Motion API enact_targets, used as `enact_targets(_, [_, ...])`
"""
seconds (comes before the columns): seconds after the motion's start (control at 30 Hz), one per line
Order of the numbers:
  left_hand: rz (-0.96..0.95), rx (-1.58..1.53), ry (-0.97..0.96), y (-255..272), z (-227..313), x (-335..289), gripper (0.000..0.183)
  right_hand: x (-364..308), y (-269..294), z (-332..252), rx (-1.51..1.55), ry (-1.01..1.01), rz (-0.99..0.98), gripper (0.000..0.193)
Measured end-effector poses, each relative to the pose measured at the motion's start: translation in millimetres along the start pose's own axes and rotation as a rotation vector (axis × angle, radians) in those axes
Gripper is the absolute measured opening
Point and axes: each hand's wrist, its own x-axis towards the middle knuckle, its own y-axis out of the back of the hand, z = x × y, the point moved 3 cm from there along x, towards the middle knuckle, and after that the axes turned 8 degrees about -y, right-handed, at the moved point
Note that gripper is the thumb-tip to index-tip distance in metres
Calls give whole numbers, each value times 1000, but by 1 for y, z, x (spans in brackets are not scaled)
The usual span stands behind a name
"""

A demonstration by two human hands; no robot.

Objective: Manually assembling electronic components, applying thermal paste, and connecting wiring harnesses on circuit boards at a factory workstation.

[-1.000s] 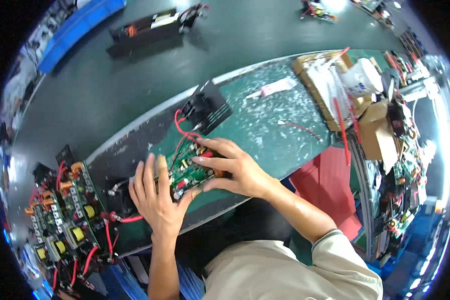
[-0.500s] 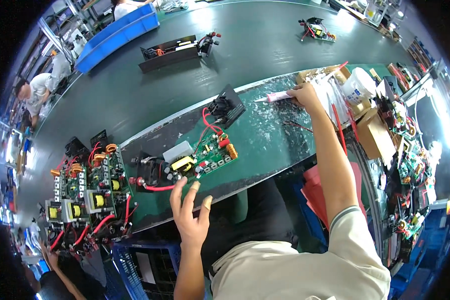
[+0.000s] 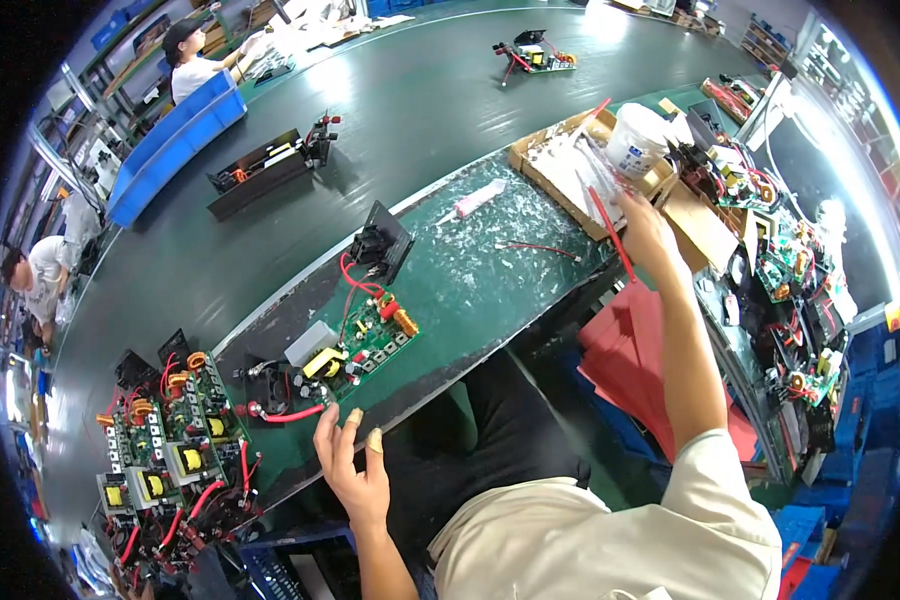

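My left hand is open, fingers apart, with yellow covers on some fingertips. It hovers at the bench edge, just below a thick red cable of a green circuit board. That board carries a yellow transformer, a grey block and coils, and red wires link it to a black fan part. My right hand reaches to the near side of a cardboard tray, beside a red stick-like piece. Its fingertips are hard to make out. A white-and-pink glue tube lies on the smeared bench.
Several upright boards crowd the left end. A white bucket stands behind the tray, with more boards at right. Red sheets hang below. Beyond the bench, a conveyor carries a black housing and a blue bin.
My right hand has let go of the glue tube, which now lies on the bench, and moved right to the tray. The view has shifted to the right. My left hand stays open.
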Motion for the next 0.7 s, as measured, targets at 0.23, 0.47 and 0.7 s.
enact_targets(0.23, [-22,-7,5,3,-1,5,28,-52,-8,17,253,300,-81,54])
enact_targets(0.47, [199,409,-210,-1,-36,31,39,35,-35,10,700,31,443,26])
enact_targets(0.7, [146,552,-211,-10,-50,34,50,44,-38,2,856,-102,335,23])
